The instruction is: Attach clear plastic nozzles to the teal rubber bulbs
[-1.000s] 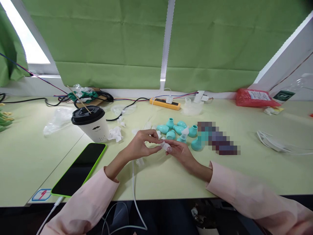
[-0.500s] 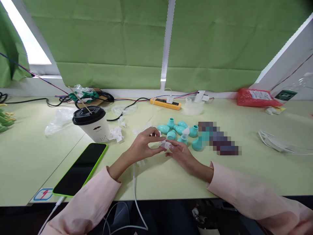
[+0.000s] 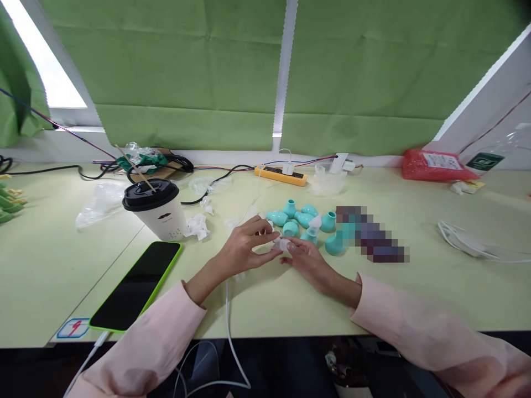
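Between my two hands is a small translucent white piece [image 3: 282,244], partly covered by my fingers; its exact kind is not clear. My left hand [image 3: 248,243] pinches its left side between thumb and fingertips. From the right, my right hand [image 3: 309,262] grips the same piece with thumb and fingers. Just beyond lie several glossy turquoise bulb-shaped pieces, among them a bulb with an open neck [image 3: 328,221] and a rounded one [image 3: 276,218]. Another turquoise bulb [image 3: 309,236] has a translucent white tip [image 3: 316,222] on it.
Left of my hands stand a lidded paper cup [image 3: 160,218] and a phone [image 3: 136,284] on a cable. Crumpled tissue [image 3: 197,226] lies by the cup. Farther back are a yellow power strip [image 3: 281,176], a clear plastic bag [image 3: 327,181] and a red package [image 3: 433,165]. A pixelated patch [image 3: 375,237] hides something at right.
Both hands stay in nearly the same place. The fingers shift very slightly around the translucent white piece; everything else on the table is unchanged.
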`<state>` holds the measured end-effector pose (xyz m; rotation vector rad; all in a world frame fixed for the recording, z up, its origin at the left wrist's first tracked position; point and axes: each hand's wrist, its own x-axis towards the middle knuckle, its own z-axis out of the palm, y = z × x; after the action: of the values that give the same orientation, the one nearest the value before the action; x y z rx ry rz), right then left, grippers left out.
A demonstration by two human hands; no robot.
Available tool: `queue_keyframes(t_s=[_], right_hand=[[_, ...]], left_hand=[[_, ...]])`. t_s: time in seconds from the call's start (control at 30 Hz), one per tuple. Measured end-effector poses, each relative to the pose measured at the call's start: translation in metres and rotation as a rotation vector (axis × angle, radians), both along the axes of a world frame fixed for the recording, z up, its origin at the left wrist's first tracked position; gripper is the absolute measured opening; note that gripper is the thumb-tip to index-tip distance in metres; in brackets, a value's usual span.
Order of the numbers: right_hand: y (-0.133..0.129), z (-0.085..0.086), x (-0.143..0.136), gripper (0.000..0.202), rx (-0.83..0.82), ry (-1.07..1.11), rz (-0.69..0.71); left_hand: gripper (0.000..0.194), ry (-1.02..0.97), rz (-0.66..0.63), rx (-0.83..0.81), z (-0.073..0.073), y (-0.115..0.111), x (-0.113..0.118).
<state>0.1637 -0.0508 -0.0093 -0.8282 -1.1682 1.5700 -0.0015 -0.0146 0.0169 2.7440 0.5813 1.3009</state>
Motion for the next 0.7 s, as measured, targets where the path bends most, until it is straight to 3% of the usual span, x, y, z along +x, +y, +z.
queue_keyframes(t_s=[0.7], right_hand=[[0.0006,-0.0006,0.0020,0.020,0.023,0.062,0.047]], left_hand=[[0.025,-0.067,0.039,0.010,0.0008,-0.0048,0.0024]])
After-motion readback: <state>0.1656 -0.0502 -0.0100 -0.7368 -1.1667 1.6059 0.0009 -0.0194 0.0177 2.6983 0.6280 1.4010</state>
